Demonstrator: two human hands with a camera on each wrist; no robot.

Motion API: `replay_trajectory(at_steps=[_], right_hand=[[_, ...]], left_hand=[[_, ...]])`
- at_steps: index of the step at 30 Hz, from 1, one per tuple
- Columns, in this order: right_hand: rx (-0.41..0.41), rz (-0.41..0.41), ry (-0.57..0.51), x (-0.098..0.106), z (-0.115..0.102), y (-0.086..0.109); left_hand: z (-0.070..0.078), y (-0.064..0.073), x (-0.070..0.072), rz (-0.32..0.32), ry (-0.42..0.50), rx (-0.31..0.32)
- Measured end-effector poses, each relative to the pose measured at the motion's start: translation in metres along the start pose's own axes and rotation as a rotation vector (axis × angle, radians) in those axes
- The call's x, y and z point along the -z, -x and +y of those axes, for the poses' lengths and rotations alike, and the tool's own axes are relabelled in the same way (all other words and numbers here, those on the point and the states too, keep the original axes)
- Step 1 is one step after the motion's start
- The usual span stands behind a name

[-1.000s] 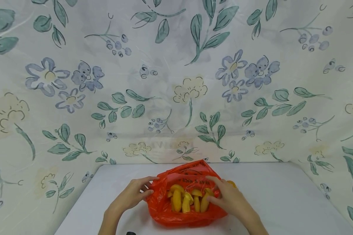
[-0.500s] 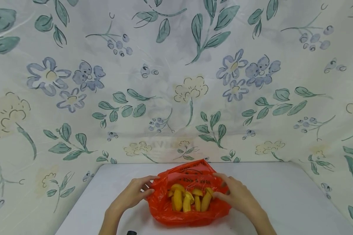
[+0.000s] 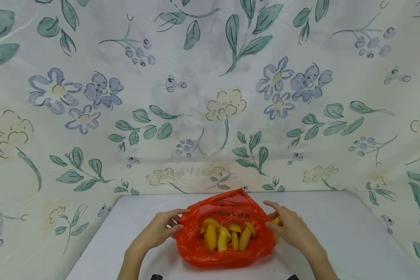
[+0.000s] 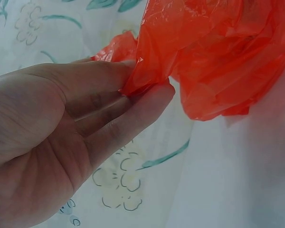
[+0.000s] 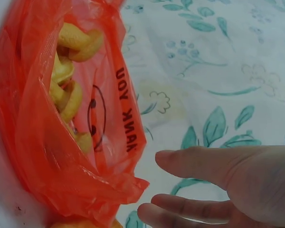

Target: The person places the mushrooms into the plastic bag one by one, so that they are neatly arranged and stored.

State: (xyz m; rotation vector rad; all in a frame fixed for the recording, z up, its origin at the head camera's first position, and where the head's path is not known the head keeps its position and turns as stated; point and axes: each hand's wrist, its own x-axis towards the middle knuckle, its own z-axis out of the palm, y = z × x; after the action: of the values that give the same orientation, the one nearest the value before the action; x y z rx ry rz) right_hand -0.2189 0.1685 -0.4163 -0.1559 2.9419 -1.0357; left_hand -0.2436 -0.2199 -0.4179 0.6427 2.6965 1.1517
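A red plastic bag [image 3: 224, 258] with printed lettering lies with its mouth toward me, and several yellow-brown mushrooms [image 3: 211, 235] sit inside it. At the bag's left side my left hand [image 3: 157, 229] pinches its edge; the left wrist view shows the red film [image 4: 154, 71] between the fingers. My right hand [image 3: 290, 225] is just right of the bag, holding nothing, its thumb and fingers spread apart. In the right wrist view that hand [image 5: 213, 190] is clear of the plastic. Beside it, partly hidden, is a yellow object [image 3: 277, 230] outside the bag.
The bag rests on a white table [image 3: 336, 233]. Behind it hangs a floral-patterned sheet [image 3: 210, 116]. Small dark objects [image 3: 156, 277] show at the bottom edge of the head view.
My right hand has let go of the bag's right side and moved away to the right, uncovering the rightmost mushroom. The left hand stays in place at the bag's edge.
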Motion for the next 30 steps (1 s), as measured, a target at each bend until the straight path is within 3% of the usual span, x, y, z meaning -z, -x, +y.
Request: replay_trajectory(at_steps=[20, 30], right_hand=[[-0.073, -0.011, 0.061, 0.005, 0.025, -0.005], [-0.146, -0.050, 0.074, -0.006, 0.035, -0.011]], left_hand=[[0.002, -0.001, -0.001, 0.002, 0.006, 0.013], [0.002, -0.001, -0.001, -0.006, -0.001, 0.005]])
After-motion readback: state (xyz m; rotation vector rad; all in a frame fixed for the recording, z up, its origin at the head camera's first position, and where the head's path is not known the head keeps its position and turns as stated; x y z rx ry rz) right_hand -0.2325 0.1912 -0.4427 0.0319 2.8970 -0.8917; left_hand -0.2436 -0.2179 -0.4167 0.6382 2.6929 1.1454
